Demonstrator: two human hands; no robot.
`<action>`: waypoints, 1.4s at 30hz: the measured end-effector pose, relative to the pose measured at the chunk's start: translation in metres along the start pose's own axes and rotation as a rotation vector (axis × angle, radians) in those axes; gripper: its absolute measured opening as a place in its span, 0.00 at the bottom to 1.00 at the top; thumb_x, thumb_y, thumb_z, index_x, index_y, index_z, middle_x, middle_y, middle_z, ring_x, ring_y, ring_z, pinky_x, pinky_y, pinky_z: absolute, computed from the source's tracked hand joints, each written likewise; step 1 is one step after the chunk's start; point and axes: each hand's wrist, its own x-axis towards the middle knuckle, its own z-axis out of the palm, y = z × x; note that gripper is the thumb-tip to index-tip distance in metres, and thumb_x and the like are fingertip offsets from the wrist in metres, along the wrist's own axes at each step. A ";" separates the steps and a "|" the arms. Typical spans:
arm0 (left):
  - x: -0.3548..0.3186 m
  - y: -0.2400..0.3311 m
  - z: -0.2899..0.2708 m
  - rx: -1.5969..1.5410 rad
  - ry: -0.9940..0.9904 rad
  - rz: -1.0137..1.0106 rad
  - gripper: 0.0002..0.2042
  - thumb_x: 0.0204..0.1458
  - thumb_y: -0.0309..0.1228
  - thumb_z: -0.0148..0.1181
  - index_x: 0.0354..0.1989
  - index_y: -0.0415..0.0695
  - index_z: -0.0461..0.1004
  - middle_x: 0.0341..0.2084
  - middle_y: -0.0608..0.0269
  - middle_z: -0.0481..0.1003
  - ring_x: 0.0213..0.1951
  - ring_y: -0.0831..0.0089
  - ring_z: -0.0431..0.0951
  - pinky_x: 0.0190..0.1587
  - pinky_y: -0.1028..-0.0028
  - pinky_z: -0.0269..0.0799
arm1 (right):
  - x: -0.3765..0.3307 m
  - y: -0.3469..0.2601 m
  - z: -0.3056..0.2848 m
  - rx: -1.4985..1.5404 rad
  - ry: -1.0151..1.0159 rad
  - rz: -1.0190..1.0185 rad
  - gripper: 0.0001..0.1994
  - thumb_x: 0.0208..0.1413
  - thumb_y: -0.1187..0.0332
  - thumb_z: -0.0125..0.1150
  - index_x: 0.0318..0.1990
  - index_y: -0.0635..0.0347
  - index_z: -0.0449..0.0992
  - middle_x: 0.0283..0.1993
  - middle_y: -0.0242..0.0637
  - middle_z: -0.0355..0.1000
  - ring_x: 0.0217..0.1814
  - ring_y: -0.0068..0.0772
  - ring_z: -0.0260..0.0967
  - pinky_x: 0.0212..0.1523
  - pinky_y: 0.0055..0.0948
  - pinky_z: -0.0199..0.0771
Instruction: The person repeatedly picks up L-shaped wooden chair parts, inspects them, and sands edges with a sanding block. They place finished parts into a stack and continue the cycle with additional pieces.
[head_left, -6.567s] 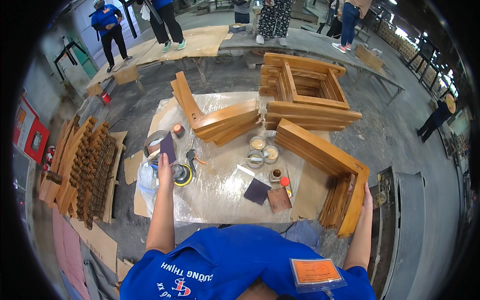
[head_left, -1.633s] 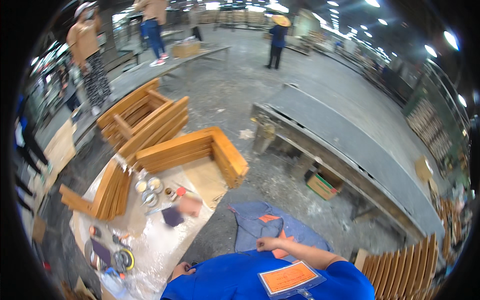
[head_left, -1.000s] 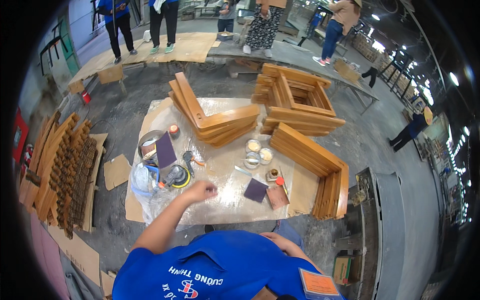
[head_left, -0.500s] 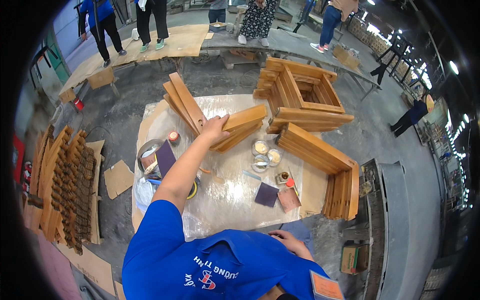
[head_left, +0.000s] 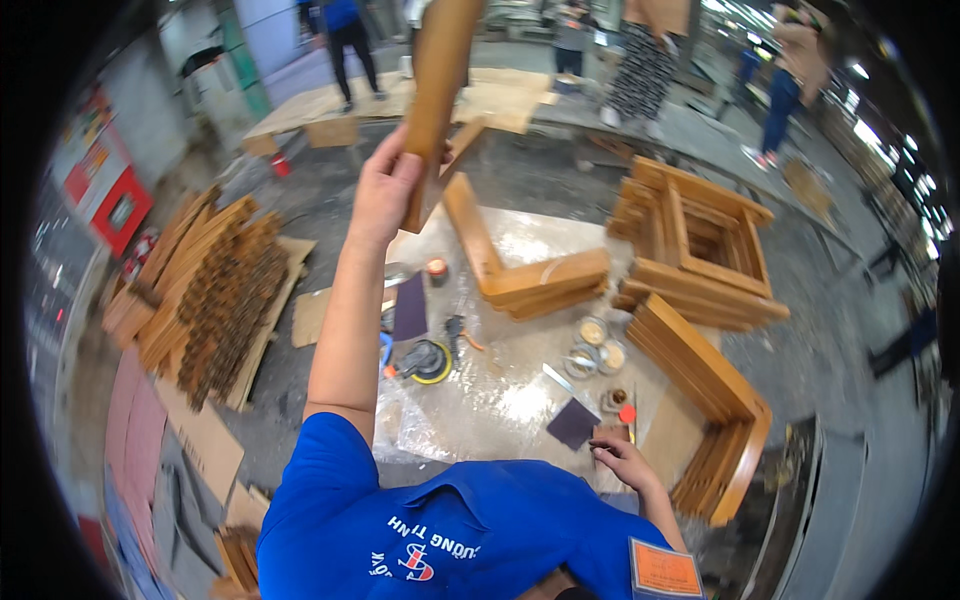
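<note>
My left hand (head_left: 385, 190) is raised and wrapped round an angled wooden frame piece (head_left: 438, 100), held up off the work surface and blurred. Below it, more angled wooden pieces (head_left: 545, 280) lie stacked on the plastic-covered board (head_left: 480, 400). At the right front, my right hand (head_left: 625, 462) reaches over a brown sandpaper sheet (head_left: 612, 433), fingers loosely extended and partly blurred. Beside its fingertips lie a dark sandpaper square (head_left: 573, 424) and a small bottle with a red cap (head_left: 627, 413).
A round sander (head_left: 428, 362) and a dark sheet (head_left: 410, 307) lie on the left. Several small tubs (head_left: 592, 331) stand mid-right. Wooden frames (head_left: 700, 240) and angled pieces (head_left: 700, 390) are stacked at the right, slats (head_left: 210, 300) at the far left. People stand beyond.
My left hand has lifted an angled wooden piece from the stack, up and away. My right hand has come forward from my body to the sandpaper. The view has shifted left.
</note>
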 end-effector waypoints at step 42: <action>-0.188 0.106 -0.010 -1.094 0.194 -0.040 0.42 0.41 0.73 0.46 0.46 0.42 0.63 0.35 0.62 0.71 0.42 0.63 0.72 0.53 0.61 0.68 | 0.052 -0.319 0.088 0.759 -0.064 -0.944 0.14 0.62 0.70 0.48 0.53 0.62 0.60 0.47 0.39 0.69 0.44 0.31 0.72 0.39 0.31 0.77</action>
